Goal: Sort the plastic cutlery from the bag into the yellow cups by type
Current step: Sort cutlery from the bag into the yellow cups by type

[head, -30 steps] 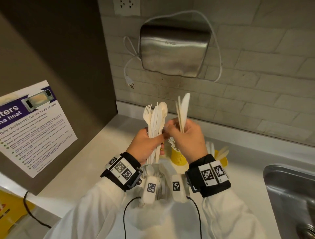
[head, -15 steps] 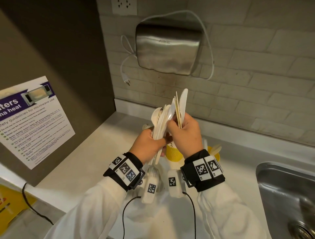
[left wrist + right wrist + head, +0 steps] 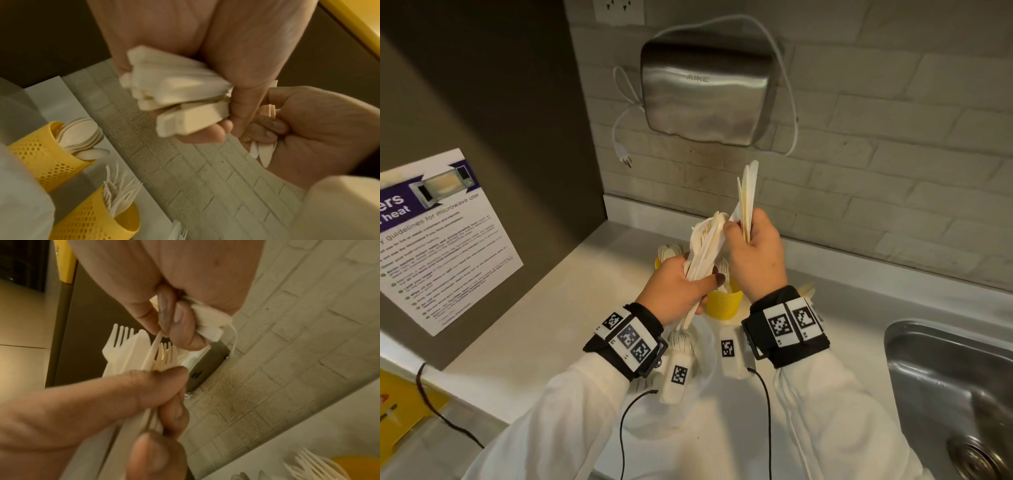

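desk (image 3: pixel 524 329): pale surface carrying the cups, sink at the right, tiled wall at the far side.
yellow cups: spoon cup (image 3: pixel 41 154) and fork cup (image 3: pixel 96 222) stand side by side beneath the hands; a third cup at the right is mostly hidden.
left hand (image 3: pixel 674 291): grip closed round a mixed bundle (image 3: pixel 703 246) of forks and knives, held upright above the cups.
right hand (image 3: pixel 756 257): grip closed round a sorted sheaf of knives (image 3: pixel 748 195), while thumb and forefinger pinch one more piece (image 3: pixel 152 352) from the bundle.
advice: the pinched piece is best drawn straight up along its length, the left grip slackened only slightly so neighbours are not dragged out; the type should be checked before it is added to the sheaf.
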